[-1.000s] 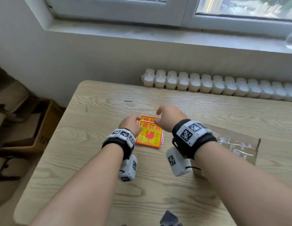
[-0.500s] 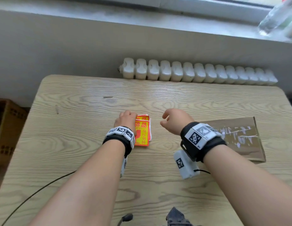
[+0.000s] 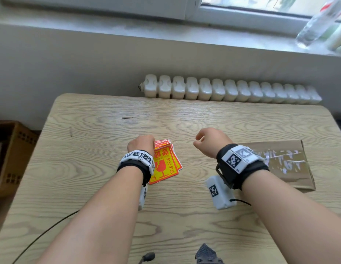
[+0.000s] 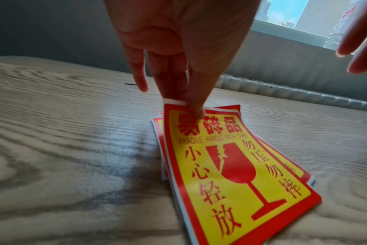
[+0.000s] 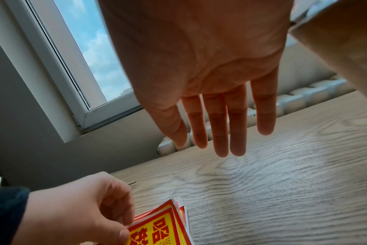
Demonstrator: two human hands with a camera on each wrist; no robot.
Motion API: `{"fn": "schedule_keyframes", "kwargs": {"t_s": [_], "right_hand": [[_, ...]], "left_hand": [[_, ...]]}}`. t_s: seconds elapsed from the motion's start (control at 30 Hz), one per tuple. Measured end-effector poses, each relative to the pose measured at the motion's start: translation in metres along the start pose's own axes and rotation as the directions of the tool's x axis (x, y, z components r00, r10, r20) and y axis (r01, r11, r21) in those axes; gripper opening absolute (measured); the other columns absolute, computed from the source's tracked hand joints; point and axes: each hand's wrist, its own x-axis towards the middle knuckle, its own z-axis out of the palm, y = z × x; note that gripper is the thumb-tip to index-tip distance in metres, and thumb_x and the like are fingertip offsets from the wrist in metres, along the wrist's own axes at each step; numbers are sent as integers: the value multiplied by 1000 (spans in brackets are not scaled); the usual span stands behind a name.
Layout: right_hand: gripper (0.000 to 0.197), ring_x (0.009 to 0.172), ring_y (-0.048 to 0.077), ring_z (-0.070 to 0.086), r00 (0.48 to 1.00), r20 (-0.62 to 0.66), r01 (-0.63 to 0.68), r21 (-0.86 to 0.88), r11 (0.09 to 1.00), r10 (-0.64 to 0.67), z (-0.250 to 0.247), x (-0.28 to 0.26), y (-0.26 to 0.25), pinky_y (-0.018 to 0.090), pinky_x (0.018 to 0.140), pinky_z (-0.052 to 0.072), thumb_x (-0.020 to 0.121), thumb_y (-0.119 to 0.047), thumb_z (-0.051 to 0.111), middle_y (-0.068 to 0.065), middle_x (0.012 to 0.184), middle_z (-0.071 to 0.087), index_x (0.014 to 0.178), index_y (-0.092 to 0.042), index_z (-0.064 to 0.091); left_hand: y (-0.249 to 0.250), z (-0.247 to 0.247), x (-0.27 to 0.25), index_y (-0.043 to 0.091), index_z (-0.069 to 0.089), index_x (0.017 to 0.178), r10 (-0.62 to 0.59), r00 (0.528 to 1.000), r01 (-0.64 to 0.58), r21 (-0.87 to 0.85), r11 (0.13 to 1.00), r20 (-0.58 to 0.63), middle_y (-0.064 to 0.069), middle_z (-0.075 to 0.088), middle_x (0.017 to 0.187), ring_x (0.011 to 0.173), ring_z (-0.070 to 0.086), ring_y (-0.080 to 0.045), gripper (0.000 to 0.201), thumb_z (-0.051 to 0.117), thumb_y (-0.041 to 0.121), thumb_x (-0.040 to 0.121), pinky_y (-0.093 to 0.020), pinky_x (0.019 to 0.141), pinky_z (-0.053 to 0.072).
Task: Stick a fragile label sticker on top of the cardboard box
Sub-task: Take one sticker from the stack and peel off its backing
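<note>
Below a window, the desk [image 3: 89, 168] carries a stack [image 3: 166, 164] of fragile stickers mid-left and a flat taped box [image 3: 280, 164] at the right. Left hand [image 3: 141, 144] is on the stack's far end; right hand [image 3: 210, 141] hovers between stack and box.

Left wrist: thumb and fingers [image 4: 196, 99] pinch the top sticker [image 4: 230, 165] by its far edge.

Right wrist: the right hand's fingers [image 5: 220, 124] hang straight over bare desk, holding nothing.

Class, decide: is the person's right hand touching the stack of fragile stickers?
Apart. The right wrist view shows the right hand open above bare table, with the stack of fragile stickers lower left, pinched by the left hand.
</note>
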Motion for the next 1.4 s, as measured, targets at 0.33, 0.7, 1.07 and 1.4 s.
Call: {"fn": "schedule_keyframes", "kwargs": {"t_s": [0.33, 0.7, 1.07, 1.4], "right_hand": [[21, 96, 25, 65, 999, -24, 28, 50, 998, -27, -14, -16, 22, 34, 83, 53, 87, -30, 57, 5, 103, 72, 100, -20, 70], [48, 115, 18, 59, 948, -123, 303, 65, 951, -293, -34, -42, 20, 36, 94, 51, 83, -28, 68, -3, 128, 62, 130, -27, 55], [23, 100, 21, 63, 941, -218, 284, 84, 955, -261, -61, -59, 44, 32, 82, 51, 89, -14, 55, 2, 110, 69, 100, -23, 73], [24, 98, 21, 62, 937, -248, 278, 109, 954, -245, -71, -69, 63, 31, 78, 50, 90, -12, 52, 2, 110, 68, 98, -23, 72]], "left_hand": [[14, -22, -24, 22, 68, 104, -65, 996, 58, -118, 991, -62, -6, 69, 116, 109, 64, -28, 20, 57, 16, 89, -32, 83, 48], [50, -67, -61, 10, 76, 96, 85, 996, -66, -599, 798, 2, -5, 68, 81, 78, 61, -15, 18, 74, 18, 79, -22, 73, 45], [72, -93, -102, 1, 70, 108, 135, 985, -22, -708, 706, 104, -8, 70, 88, 68, 62, -9, 30, 67, 21, 86, -21, 67, 51], [88, -101, -123, 12, 70, 76, 150, 980, -2, -749, 662, 130, 5, 72, 59, 50, 67, 0, 9, 67, 11, 84, -20, 60, 54]]}}
